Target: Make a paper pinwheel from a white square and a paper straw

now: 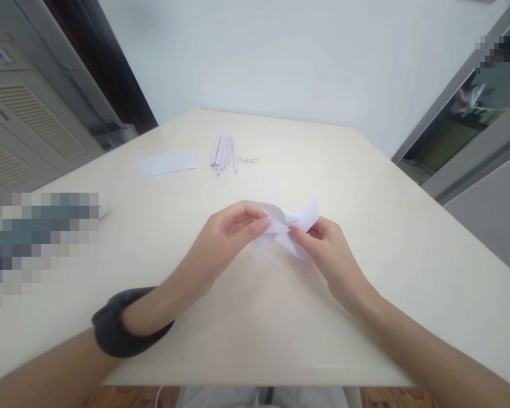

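A folded white paper piece [285, 225] with curled corners sits just above the cream table [365, 238] near its middle. My left hand [229, 235] pinches its left side between thumb and fingers. My right hand [327, 249] pinches its right side, with one pointed paper flap sticking up beyond the fingers. A black band circles my left wrist [123, 323].
A bundle of rolled white paper sticks [224, 153] lies at the far middle of the table, with a few small pins [247, 162] beside it. Flat white paper sheets [166, 164] lie to their left. A blurred patch covers the left edge.
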`<move>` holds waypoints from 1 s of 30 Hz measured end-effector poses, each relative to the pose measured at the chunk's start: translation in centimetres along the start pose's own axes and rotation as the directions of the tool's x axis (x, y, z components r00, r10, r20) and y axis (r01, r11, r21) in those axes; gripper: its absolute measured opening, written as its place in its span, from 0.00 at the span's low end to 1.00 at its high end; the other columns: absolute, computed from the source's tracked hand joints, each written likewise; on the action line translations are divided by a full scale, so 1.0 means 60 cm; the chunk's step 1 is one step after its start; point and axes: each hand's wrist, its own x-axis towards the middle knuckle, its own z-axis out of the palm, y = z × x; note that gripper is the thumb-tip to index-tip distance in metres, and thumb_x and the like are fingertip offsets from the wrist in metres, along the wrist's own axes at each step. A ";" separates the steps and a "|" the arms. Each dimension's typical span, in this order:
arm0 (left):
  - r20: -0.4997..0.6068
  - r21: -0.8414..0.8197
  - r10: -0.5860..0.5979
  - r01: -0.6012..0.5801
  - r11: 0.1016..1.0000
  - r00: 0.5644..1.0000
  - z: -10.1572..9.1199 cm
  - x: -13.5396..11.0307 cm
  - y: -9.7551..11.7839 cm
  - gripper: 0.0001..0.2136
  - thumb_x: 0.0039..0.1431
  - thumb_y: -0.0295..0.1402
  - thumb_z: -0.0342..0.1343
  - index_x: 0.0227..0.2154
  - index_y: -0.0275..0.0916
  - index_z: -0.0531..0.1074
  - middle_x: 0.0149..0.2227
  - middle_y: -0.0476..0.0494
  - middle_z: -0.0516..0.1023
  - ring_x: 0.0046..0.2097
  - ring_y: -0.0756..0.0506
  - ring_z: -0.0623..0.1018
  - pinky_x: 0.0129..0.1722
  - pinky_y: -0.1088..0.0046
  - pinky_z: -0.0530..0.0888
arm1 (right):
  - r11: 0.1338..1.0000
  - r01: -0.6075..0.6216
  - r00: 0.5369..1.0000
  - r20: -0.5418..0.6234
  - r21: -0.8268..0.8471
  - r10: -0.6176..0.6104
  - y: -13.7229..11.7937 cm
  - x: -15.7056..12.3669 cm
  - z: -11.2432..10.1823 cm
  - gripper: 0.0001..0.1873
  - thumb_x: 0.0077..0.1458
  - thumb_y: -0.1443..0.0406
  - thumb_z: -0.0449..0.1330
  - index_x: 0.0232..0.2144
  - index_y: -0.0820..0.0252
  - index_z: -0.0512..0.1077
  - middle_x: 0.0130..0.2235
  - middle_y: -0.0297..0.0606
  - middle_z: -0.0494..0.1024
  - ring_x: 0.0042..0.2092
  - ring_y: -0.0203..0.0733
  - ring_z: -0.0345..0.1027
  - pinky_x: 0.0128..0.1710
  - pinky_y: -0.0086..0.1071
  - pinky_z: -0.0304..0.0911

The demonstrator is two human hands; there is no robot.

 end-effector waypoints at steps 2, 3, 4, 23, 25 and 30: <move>0.007 0.027 0.010 -0.010 1.000 1.000 -0.001 -0.001 -0.001 0.07 0.57 0.38 0.54 0.31 0.41 0.70 0.36 0.49 0.75 0.39 0.48 0.74 0.39 0.75 0.68 | 1.000 0.008 1.000 0.002 0.000 -0.008 0.001 0.000 0.000 0.07 0.54 0.64 0.54 0.29 0.62 0.68 0.32 0.35 0.72 0.31 0.36 0.62 0.29 0.29 0.54; 0.012 0.030 0.011 -0.012 0.999 1.000 -0.002 -0.001 -0.002 0.06 0.56 0.38 0.55 0.31 0.41 0.70 0.37 0.49 0.75 0.39 0.49 0.74 0.39 0.76 0.68 | 1.000 0.010 1.000 0.003 -0.003 -0.010 0.001 0.000 0.000 0.06 0.54 0.64 0.54 0.28 0.62 0.68 0.33 0.35 0.72 0.31 0.36 0.61 0.29 0.30 0.54; 0.015 0.031 0.010 -0.010 0.999 1.000 -0.002 -0.001 -0.004 0.06 0.56 0.37 0.56 0.31 0.41 0.71 0.37 0.50 0.75 0.39 0.49 0.74 0.38 0.76 0.69 | 1.000 0.010 1.000 0.004 -0.005 -0.010 0.002 0.000 0.000 0.07 0.54 0.64 0.54 0.28 0.62 0.67 0.33 0.35 0.72 0.32 0.36 0.61 0.29 0.30 0.55; -0.051 0.011 -0.002 0.002 1.000 0.999 -0.003 0.001 -0.010 0.10 0.48 0.36 0.62 0.29 0.40 0.67 0.34 0.47 0.76 0.38 0.46 0.76 0.37 0.73 0.72 | 0.979 0.077 0.994 -0.068 -0.189 -0.091 -0.004 -0.006 0.008 0.07 0.53 0.64 0.55 0.31 0.62 0.70 0.30 0.35 0.73 0.31 0.37 0.63 0.29 0.30 0.57; -0.057 -0.034 -0.012 0.010 0.999 0.998 -0.001 0.000 -0.007 0.10 0.48 0.36 0.62 0.31 0.40 0.68 0.34 0.48 0.77 0.39 0.46 0.77 0.37 0.73 0.72 | 0.980 0.082 0.992 -0.075 -0.182 -0.098 -0.003 -0.006 0.007 0.07 0.53 0.63 0.55 0.32 0.61 0.70 0.31 0.35 0.73 0.31 0.37 0.63 0.29 0.30 0.57; -0.064 -0.063 -0.079 0.075 0.995 0.995 -0.003 -0.002 0.002 0.09 0.53 0.41 0.57 0.31 0.41 0.71 0.34 0.48 0.79 0.35 0.46 0.77 0.32 0.74 0.71 | 0.984 0.076 0.993 -0.080 -0.164 -0.090 -0.004 -0.003 0.003 0.08 0.54 0.62 0.54 0.32 0.61 0.69 0.32 0.36 0.73 0.33 0.38 0.64 0.30 0.29 0.57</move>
